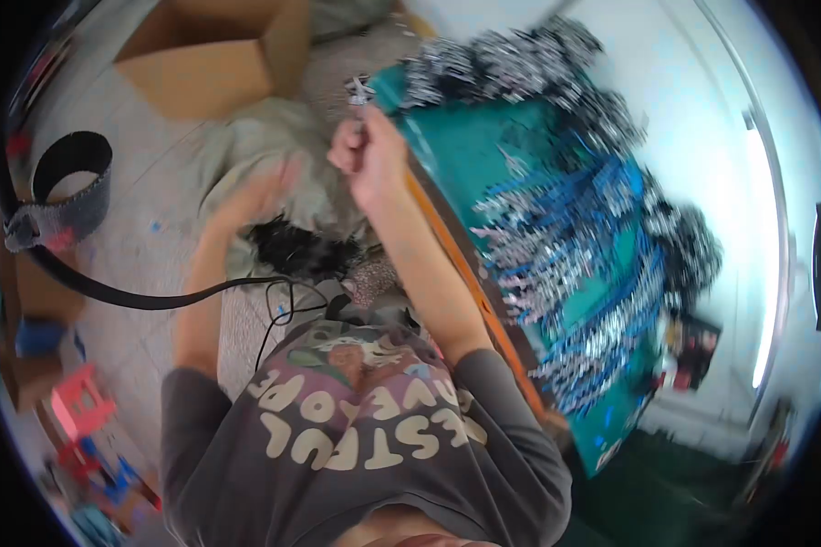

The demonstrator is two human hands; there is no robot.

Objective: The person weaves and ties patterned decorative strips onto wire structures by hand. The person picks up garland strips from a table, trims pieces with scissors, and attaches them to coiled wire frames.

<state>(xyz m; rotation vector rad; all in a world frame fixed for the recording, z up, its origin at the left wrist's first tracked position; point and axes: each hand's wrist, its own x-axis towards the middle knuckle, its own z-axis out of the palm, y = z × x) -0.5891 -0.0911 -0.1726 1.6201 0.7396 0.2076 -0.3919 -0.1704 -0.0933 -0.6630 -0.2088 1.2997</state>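
Observation:
My right hand (371, 157) is raised at the table's near left corner, fingers closed around a small shiny silver-and-dark piece (360, 91). Its exact kind is too blurred to make out. My left hand (263, 193) is smeared by motion, its fingers seemingly stretched out, with nothing visible in them. It hovers over a greyish-green cloth or sack (278, 137). Black shredded material (301, 251) lies below that hand, near my lap. To the right, bundles of silver and blue strips (566, 237) are spread over the green tabletop (465, 150).
More silver-black bunches (511, 64) line the table's far edge. An open cardboard box (205, 77) stands on the floor. A black hose (146, 299) with a dark cuff-like ring (75, 187) crosses the left side. A pink stool (82, 401) sits lower left.

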